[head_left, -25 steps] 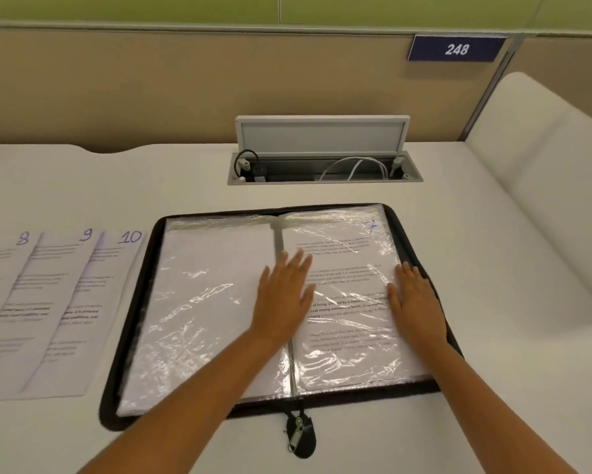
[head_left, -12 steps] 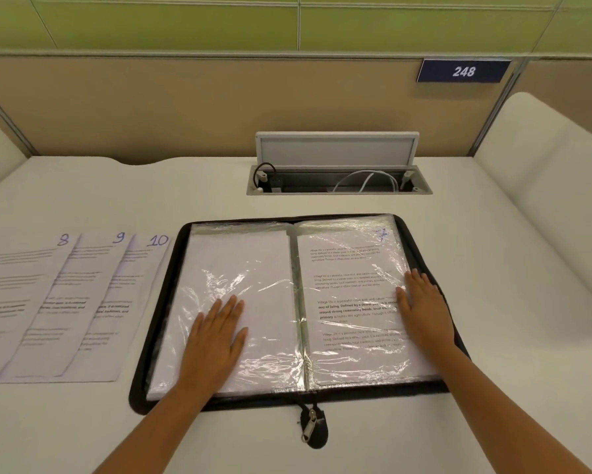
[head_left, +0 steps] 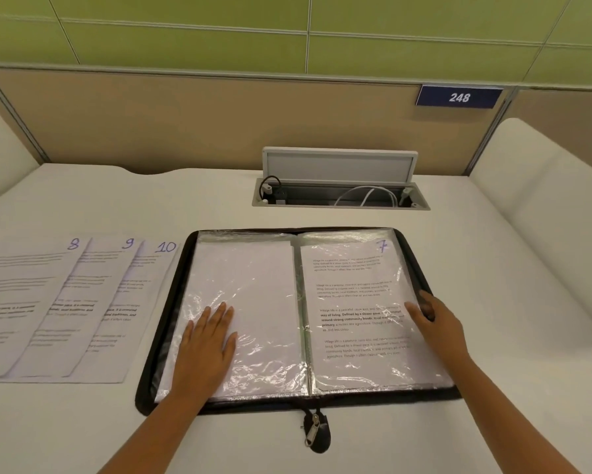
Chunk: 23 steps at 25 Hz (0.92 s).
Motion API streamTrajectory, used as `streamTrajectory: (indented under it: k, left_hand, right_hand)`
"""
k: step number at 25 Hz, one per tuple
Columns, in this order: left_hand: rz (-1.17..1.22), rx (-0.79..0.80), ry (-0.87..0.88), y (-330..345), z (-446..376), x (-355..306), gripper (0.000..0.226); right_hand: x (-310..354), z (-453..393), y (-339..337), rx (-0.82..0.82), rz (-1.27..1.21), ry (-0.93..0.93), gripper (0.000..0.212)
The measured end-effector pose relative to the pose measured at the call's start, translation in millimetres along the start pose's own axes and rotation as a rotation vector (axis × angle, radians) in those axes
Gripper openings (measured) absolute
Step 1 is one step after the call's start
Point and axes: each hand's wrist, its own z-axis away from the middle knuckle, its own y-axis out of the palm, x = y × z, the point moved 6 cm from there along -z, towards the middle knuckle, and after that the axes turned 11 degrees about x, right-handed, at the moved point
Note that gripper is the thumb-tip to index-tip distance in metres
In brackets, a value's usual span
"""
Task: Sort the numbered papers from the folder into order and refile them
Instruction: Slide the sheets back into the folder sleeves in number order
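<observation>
A white worktop (head_left: 493, 302) carries everything here. A black zip folder (head_left: 171, 336) lies open flat on it near the front edge, its zipper pull (head_left: 313, 436) resting on the bare surface just in front. To the left of the folder, three printed sheets lie fanned and overlapping: the sheet marked 8 (head_left: 24, 302) furthest left, the sheet marked 9 (head_left: 92, 302) in the middle, and the sheet marked 10 (head_left: 144, 302) just beside the folder's edge. Further back, a cable box (head_left: 340, 196) is sunk into the worktop, its lid (head_left: 339, 164) standing upright.
</observation>
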Motion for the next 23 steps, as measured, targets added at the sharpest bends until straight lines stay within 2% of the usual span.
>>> streamTrajectory:
  k: [4,9,11,13,15,17,20,23]
  left_hand:
    - [0.023,-0.02,0.006,-0.2,-0.9,0.0,0.069]
    - [0.022,-0.019,0.013,-0.7,-0.3,-1.4,0.073]
    - [0.032,-0.018,0.015,-0.6,-0.7,-0.9,0.074]
    - [0.048,-0.021,0.013,-0.5,-1.0,-0.4,0.076]
    - [0.052,-0.026,0.013,-0.9,-1.0,-0.2,0.076]
    - [0.046,-0.026,0.014,-1.8,-1.4,-1.6,0.076]
    - [0.048,-0.027,0.014,-0.7,-1.2,-1.1,0.075]
    - [0.048,-0.026,0.014,-1.1,-1.6,-0.3,0.075]
  right_hand:
    - [-17.5,22.4,-2.3,-0.094,-0.055,0.102,0.017]
    - [-16.9,25.7,-15.3,-0.068,-0.179,0.158,0.036]
    - [-11.8,29.6,-18.8,-0.075,-0.152,0.133,0.03]
    - [-6.2,37.0,-23.9,-0.171,-0.028,0.088,0.02]
    - [2.5,43.4,-25.1,-0.287,0.144,0.009,0.018]
    - [5.3,45.0,-25.4,-0.337,0.171,0.004,0.014]
    - [3.5,42.2,-21.0,-0.267,0.082,0.028,0.013]
    - [13.8,45.2,-12.8,-0.154,0.033,-0.078,0.011]
